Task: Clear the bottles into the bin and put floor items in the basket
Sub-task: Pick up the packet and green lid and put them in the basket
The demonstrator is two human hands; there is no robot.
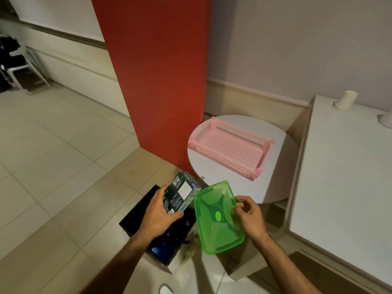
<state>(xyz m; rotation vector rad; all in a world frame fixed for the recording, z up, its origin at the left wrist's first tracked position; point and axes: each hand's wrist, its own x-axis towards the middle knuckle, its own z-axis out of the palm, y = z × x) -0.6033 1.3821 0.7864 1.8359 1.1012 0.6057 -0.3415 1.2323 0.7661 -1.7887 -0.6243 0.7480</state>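
Above the bin [135, 217], left hand [158, 211] grips box [180, 196], right hand [250, 215] pinches lid [216, 221].

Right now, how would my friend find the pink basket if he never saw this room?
Find the tall red pillar. Beside its foot stands a round white table, and the pink basket sits on top. It is the only pink thing, shallow, with slotted sides.

Left hand [158, 211], right hand [249, 215] both gripping

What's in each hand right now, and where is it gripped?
The left hand grips a dark box around its lower end. The right hand pinches a green lid at its right edge with the fingers.
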